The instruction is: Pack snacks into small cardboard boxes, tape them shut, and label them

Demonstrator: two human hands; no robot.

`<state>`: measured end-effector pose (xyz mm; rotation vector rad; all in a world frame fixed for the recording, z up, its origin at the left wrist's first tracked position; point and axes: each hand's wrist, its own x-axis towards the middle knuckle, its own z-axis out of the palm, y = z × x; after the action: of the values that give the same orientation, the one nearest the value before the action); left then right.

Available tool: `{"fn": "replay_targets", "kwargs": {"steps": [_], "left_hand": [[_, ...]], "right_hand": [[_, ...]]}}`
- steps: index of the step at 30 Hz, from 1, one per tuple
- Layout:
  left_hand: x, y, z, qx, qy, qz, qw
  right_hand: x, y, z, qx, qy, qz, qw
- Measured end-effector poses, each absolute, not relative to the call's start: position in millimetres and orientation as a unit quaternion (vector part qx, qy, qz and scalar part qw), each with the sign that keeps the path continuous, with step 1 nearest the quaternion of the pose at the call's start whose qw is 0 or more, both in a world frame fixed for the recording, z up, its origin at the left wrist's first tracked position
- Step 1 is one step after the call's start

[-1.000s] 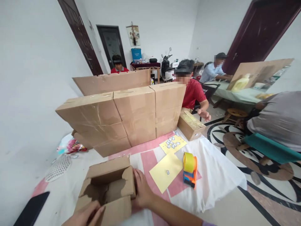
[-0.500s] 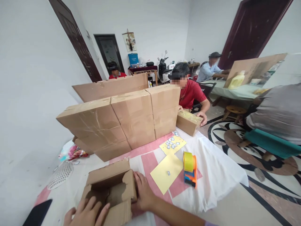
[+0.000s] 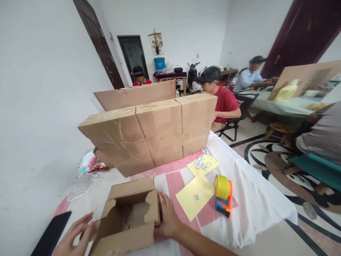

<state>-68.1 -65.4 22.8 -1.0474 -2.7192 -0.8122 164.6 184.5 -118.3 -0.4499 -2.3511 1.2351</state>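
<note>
An open cardboard box [image 3: 125,243] stands in front of me with its flaps spread and its inside showing bare cardboard. My right hand [image 3: 168,217] grips its right end, fingers along the outer face and thumb out of sight. At the left end is my left hand [image 3: 73,236], thumb and fingers apart beside a blurred flap; whether they touch it I cannot tell. To the right lie a yellow sheet [image 3: 186,199] with one small pale piece [image 3: 197,197] on it, and a tape dispenser [image 3: 223,197] with a yellow roll.
Stacked closed cartons [image 3: 160,131] form a wall across the table. Small pale pieces [image 3: 202,163] lie on a second yellow sheet. A black phone-like slab [image 3: 52,234] is at lower left. A co-worker in a red shirt [image 3: 226,101] sits beyond the cartons; others sit farther back.
My left hand has moved from the box's near flap to its left end. My right hand stays on the right end. The co-worker's carton has gone from beside the stack. The view has shifted.
</note>
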Motion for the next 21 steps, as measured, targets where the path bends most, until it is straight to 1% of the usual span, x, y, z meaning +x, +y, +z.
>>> {"fn": "replay_targets", "kwargs": {"steps": [2, 4, 6, 7, 9, 10, 13, 16, 18, 21], "left_hand": [[-71, -59, 39, -0.335, -0.883, -0.323, 0.066], [-66, -48, 54, -0.428, -0.845, -0.319, 0.02], [-57, -34, 64, -0.54, -0.802, -0.249, -0.055], [-53, -27, 67, -0.572, -0.792, -0.199, -0.073], [-49, -17, 67, -0.582, -0.802, -0.122, -0.05], [-49, -15, 64, -0.573, -0.812, -0.113, -0.02], [-61, -18, 44, -0.545, -0.817, -0.18, 0.051], [-72, -31, 15, -0.47, -0.839, -0.264, 0.077], [-71, -38, -1, -0.392, -0.865, -0.311, 0.04], [-72, -44, -8, -0.312, -0.87, -0.376, -0.069]], "right_hand": [[166, 183, -121, -0.182, -0.854, 0.431, 0.23], [167, 181, -123, -0.196, -0.854, 0.414, 0.244], [168, 180, -123, -0.2, -0.855, 0.4, 0.262], [168, 180, -123, -0.196, -0.856, 0.395, 0.271], [169, 180, -120, -0.185, -0.856, 0.389, 0.288], [169, 180, -118, -0.179, -0.855, 0.389, 0.294], [168, 181, -113, -0.173, -0.85, 0.392, 0.307], [168, 181, -111, -0.165, -0.849, 0.388, 0.318], [168, 181, -111, -0.16, -0.851, 0.382, 0.324], [169, 181, -110, -0.165, -0.852, 0.376, 0.324]]}}
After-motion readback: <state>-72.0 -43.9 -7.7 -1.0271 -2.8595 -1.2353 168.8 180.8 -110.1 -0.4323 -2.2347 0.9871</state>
